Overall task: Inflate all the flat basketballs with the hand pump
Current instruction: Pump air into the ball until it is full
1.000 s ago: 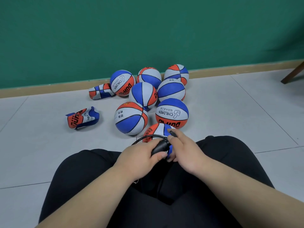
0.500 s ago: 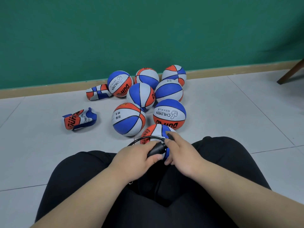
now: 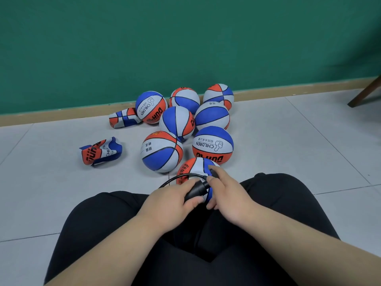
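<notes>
A red, white and blue basketball (image 3: 191, 169) rests on the floor between my knees. My left hand (image 3: 171, 200) grips the black hand pump (image 3: 196, 189) just above it. A thin black hose (image 3: 179, 177) loops from the pump across the ball. My right hand (image 3: 226, 191) pinches the pump's front end with thumb and forefinger, resting against the ball. Two flat, crumpled basketballs lie to the left: one (image 3: 101, 151) alone, another (image 3: 122, 120) by the wall. Several round basketballs (image 3: 161, 151) are clustered behind.
A green wall with a tan skirting board (image 3: 61, 114) runs behind the balls. A dark wooden furniture leg (image 3: 365, 93) stands at the far right. My legs in black trousers (image 3: 115, 219) fill the foreground on the grey tiled floor.
My hands and the pump have hardly moved. The view has shifted slightly, so the balls sit a little further left and lower in the frame.
</notes>
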